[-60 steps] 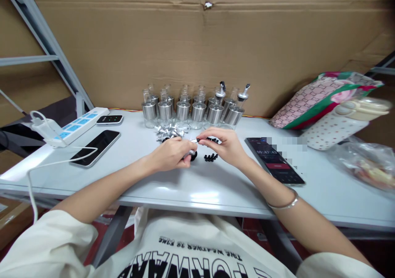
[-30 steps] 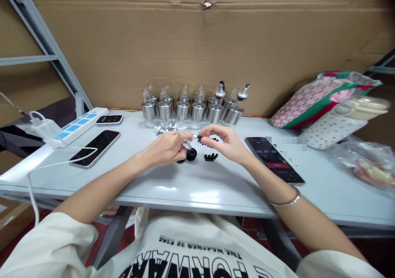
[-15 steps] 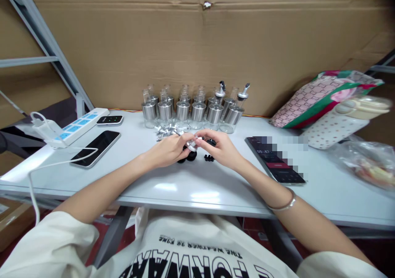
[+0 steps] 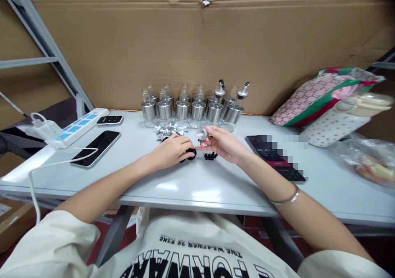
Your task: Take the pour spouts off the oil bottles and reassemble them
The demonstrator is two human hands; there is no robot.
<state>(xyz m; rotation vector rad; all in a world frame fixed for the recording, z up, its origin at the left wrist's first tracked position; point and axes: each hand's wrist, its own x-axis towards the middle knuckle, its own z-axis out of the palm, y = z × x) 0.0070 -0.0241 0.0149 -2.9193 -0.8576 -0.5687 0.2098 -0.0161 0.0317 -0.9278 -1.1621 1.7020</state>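
My right hand [image 4: 220, 143] pinches a small silver pourer top [image 4: 201, 134] between thumb and fingers, above the table. To its left, my left hand [image 4: 174, 149] is down at the black round parts [image 4: 191, 153], its fingers curled over them; what lies under the fingertips is hidden. Beyond my left hand is a pile of silver spout pieces [image 4: 166, 131]. Several tiny black pieces [image 4: 210, 156] lie just below my right hand. Glass bottles with steel sleeves [image 4: 182, 110] stand in rows behind, and two at the right carry pourers [image 4: 242, 92].
On the left lie a phone [image 4: 96, 148] with a white cable, a small device [image 4: 110, 120] and a power strip [image 4: 82, 125]. On the right are another phone [image 4: 274, 158], a dotted bottle [image 4: 336, 123], a patterned bag [image 4: 308, 96] and a plastic bag [image 4: 370, 160].
My hands have parted. The silver top, earlier between both hands, is now in my right hand, which has moved slightly right. My left hand has lowered to the black parts.
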